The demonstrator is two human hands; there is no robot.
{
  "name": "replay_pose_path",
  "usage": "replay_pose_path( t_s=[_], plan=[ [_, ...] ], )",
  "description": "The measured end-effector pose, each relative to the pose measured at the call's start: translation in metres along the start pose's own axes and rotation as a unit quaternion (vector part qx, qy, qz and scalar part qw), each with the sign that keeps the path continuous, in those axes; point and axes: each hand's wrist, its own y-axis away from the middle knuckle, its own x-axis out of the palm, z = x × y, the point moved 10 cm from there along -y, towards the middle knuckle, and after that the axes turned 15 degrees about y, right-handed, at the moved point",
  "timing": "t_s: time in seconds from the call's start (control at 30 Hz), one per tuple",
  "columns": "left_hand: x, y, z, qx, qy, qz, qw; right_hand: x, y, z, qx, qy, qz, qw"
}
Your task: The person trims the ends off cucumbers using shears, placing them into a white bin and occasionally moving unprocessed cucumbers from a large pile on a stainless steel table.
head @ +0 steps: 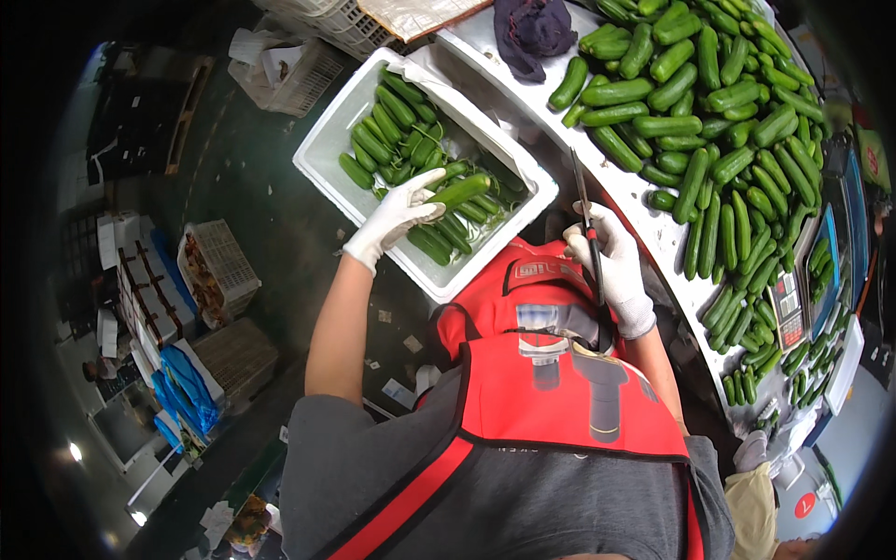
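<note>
My left hand [400,213], in a white glove, holds one cucumber [458,192] above a white foam box [336,199]. Many more cucumbers [374,143] lie in the box, some with thin green stems. My right hand [609,259], also in a white glove, grips scissors [590,234] with dark blades and red-and-black handles, pointing away from me beside the box's right corner. To the right, a large heap of cucumbers [735,161] covers much of a pale metal table [647,238].
Dark cloth [532,35] lies on the table's far edge. A scale [789,308] stands among the cucumbers at right. Plastic crates [308,77] stand beyond the box; another crate [222,269] is on the floor at left. A co-worker's sleeve [750,507] shows at lower right.
</note>
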Motion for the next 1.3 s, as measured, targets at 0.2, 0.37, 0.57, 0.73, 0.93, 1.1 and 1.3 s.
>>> replay_pose_path(
  t_s=[0.2, 0.37, 0.57, 0.73, 0.93, 1.1, 1.3],
  plan=[
    [0.076, 0.023, -0.022, 0.052, 0.202, 0.113, 0.971, 0.012, -0.018, 0.027, -0.045, -0.024, 0.056, 0.997],
    [0.097, 0.015, -0.032, 0.101, 0.100, 0.033, 0.989, 0.018, -0.021, 0.049, -0.096, -0.003, 0.059, 0.994],
    [0.107, 0.018, -0.047, 0.147, -0.028, -0.022, 0.988, 0.017, -0.020, 0.045, -0.083, -0.018, 0.054, 0.995],
    [0.112, 0.021, -0.054, 0.171, -0.142, -0.051, 0.974, 0.011, -0.020, 0.050, -0.105, 0.009, 0.021, 0.994],
    [0.130, 0.031, -0.070, 0.231, -0.249, -0.059, 0.939, 0.007, -0.024, 0.068, -0.100, -0.040, -0.005, 0.994],
    [0.142, 0.045, -0.084, 0.253, -0.350, -0.096, 0.897, 0.008, -0.020, 0.099, -0.178, 0.018, -0.030, 0.983],
    [0.154, 0.060, -0.095, 0.278, -0.439, -0.124, 0.845, 0.012, -0.017, 0.122, -0.273, 0.167, -0.073, 0.945]
  ],
)
